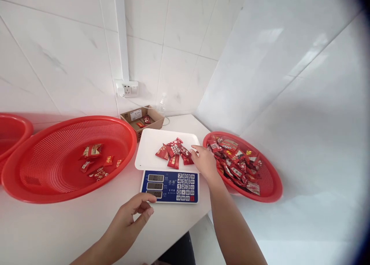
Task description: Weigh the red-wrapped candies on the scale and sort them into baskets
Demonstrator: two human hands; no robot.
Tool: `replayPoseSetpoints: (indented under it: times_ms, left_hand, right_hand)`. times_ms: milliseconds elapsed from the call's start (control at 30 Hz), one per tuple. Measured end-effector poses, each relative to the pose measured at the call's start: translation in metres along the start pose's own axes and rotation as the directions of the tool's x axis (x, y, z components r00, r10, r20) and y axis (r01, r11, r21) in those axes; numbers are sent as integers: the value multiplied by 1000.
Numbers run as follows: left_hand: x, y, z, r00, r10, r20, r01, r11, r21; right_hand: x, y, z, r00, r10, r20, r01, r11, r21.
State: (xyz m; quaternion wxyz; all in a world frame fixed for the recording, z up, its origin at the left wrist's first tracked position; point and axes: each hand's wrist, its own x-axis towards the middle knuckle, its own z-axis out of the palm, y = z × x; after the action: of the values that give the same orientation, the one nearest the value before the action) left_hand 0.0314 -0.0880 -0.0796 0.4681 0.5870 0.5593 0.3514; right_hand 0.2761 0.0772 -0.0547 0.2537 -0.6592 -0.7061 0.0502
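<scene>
A white weighing scale has a flat tray on top and a blue panel with keys and displays in front. Several small red candy packets lie in a loose heap on the tray. My right hand is over the tray's right edge, beside the heap, its thumb and forefinger apart. My left hand hovers at the panel's lower left corner, fingers bent, with a gap between thumb and forefinger and nothing in it. A red basket full of red packets stands just right of my right hand.
A wide red basket with several packets stands on the left, another red basket beyond it. Behind the scale are an open cardboard box and a clear bottle. A socket is on the tiled wall.
</scene>
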Motion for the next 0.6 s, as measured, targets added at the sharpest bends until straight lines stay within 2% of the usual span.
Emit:
replayPoseSetpoints:
  times_ms: [133, 233, 333, 433, 600]
  left_hand:
    - [0, 1, -8, 998, 40, -49, -43, 998, -45]
    - [2, 3, -14, 972, 100, -214, -137, 976, -167]
    - [4, 8, -21, 935, 106, -338, -201, 945, -260]
    - [7, 14, -27, 935, 79, -345, -185, 940, -286]
    - [9, 16, -27, 941, 91, -326, -183, 946, -266]
  right_hand:
    - [-25, 19, -16, 983, -49, -175, 67, 993, 101]
    - [-50, 43, -27, 964, -6, -265, 31, 995, 92]
    - [-73, 67, -30, 966, 108, -236, -103, 994, 34]
    - [-89, 84, -26, 974, 161, -160, -169, 985, -38]
    - [-93, 89, -21, 974, 165, -153, -183, 977, -114]
